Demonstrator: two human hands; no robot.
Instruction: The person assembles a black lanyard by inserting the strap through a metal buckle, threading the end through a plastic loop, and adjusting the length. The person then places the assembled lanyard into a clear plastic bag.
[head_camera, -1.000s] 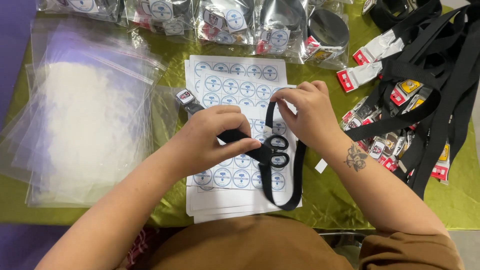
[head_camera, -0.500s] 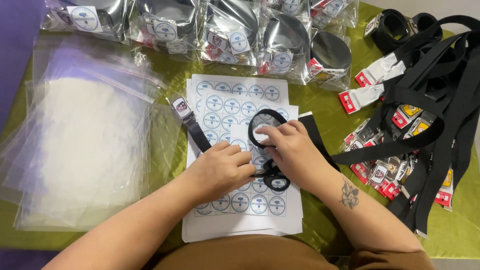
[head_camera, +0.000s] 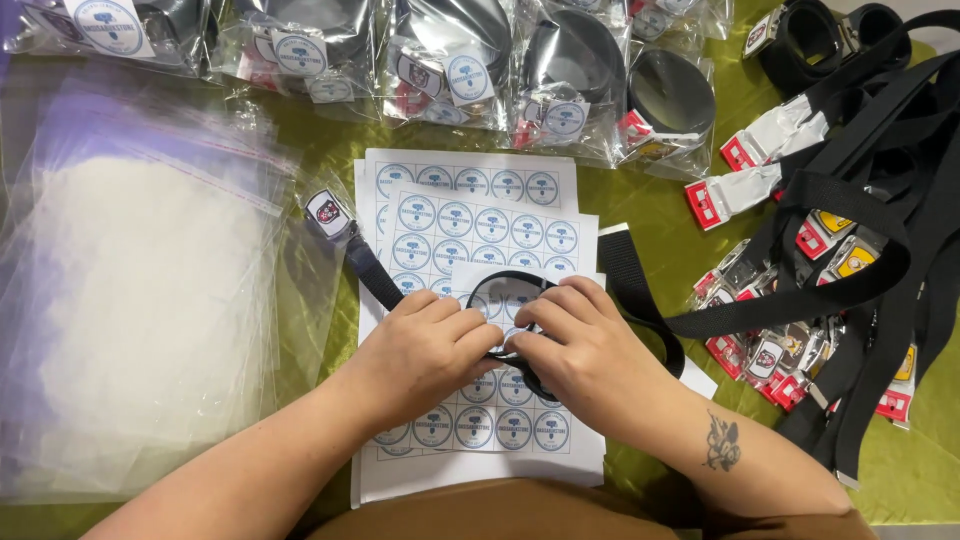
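Both hands meet over the middle of the counter (head_camera: 300, 150), which is covered with a shiny olive-green cloth. The left hand (head_camera: 425, 355) and the right hand (head_camera: 590, 350) press together on a black woven strap belt (head_camera: 640, 295), their fingers (head_camera: 540, 310) closed on a small coil of it, pinching the webbing from both sides. The coil rests on a stack of white paper sheets printed with round blue-and-white stickers (head_camera: 480, 225). From the coil one length of the belt runs up and left to a silver metal buckle with a small shield badge (head_camera: 328, 214), which lies just beside the sheets' left edge. Another length loops out to the right past the sheets.

Left of the sheets sits a thick pile of clear plastic bags (head_camera: 140, 300), overlapping and slightly fanned. Along the far edge lies a row of filled clear bags holding coiled black belts (head_camera: 560, 70), each with a round sticker on its front. At the right, a heap of loose black belts with silver and red buckles (head_camera: 830, 260) spreads over the cloth, their straps tangled across one another. A small dark tattoo (head_camera: 722, 442) shows on the right forearm.
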